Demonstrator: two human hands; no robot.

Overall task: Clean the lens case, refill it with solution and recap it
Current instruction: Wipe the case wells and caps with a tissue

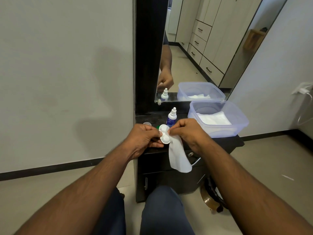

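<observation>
One head-worn wide-angle view, looking forward and down from a seated person. Both forearms run up from the bottom corners to meet mid-frame, close to the lens. The dark cabinet (169, 167) sits centre, near; the mirror (203, 48) fills the upper right, the wall bends across the left. Knees show at the bottom edge.

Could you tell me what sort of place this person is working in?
Probably a bedroom or dressing area at home: a tall mirror stands over a small dark cabinet, and it reflects wardrobes with drawers.
</observation>
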